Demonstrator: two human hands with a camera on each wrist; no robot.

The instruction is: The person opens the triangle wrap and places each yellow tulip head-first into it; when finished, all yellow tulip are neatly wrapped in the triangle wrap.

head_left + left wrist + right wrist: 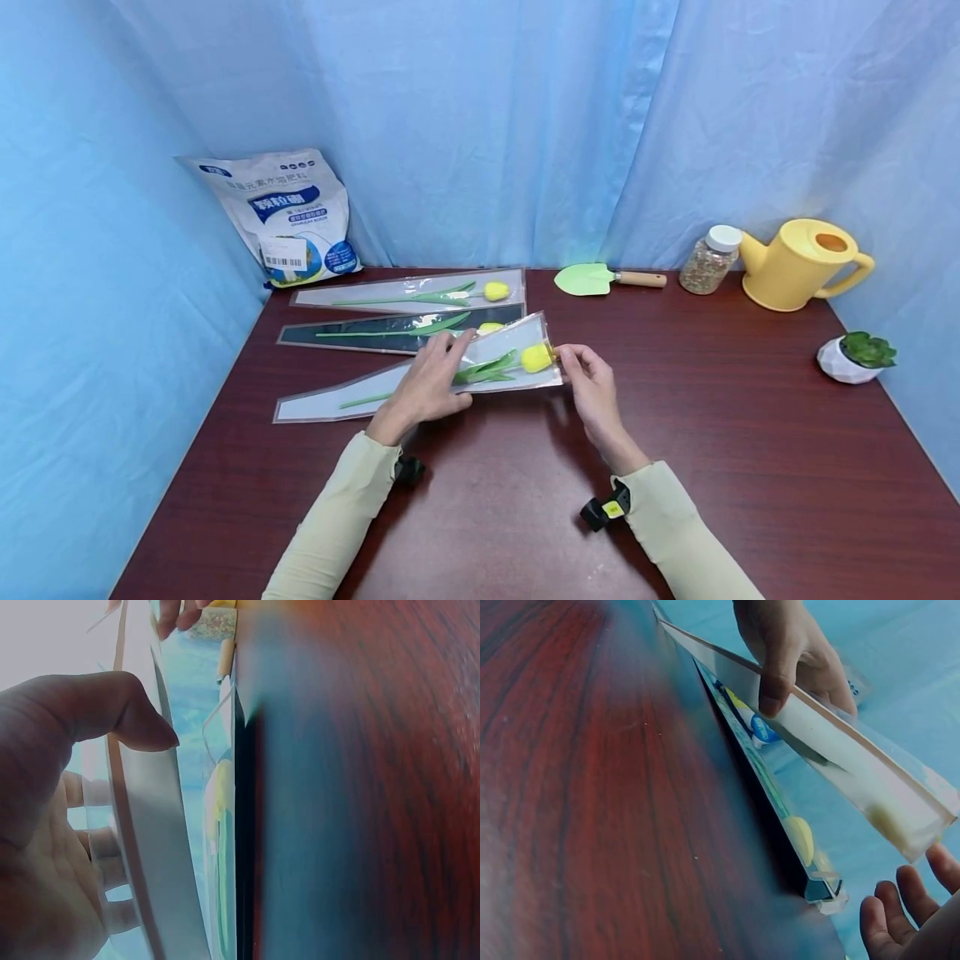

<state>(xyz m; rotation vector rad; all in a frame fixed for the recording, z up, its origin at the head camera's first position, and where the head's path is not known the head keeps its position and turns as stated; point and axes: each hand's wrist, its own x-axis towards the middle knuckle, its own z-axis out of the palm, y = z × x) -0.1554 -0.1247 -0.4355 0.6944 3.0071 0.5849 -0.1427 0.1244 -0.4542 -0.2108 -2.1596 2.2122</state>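
Note:
A yellow tulip (536,358) with green leaves lies inside a white-backed clear flower sleeve (315,406). My left hand (427,383) grips this sleeve across its middle, thumb (146,724) on the back and fingers on the clear front. The sleeve's wide end is raised and tilted, while its narrow end points left, low over the table. At the wide end, my right hand (596,396) pinches the edge beside the tulip head between thumb and index finger; its other fingers (909,889) are loosely bent. Behind lie a dark-backed tulip sleeve (360,332) and a white-backed one (375,293).
A white fertilizer bag (288,221) stands at the back left. Along the back are a green trowel (588,280), a jar of granules (705,265) and a yellow watering can (795,271). A potted succulent (855,358) sits at the right edge. Blue curtains (480,125) enclose the table.

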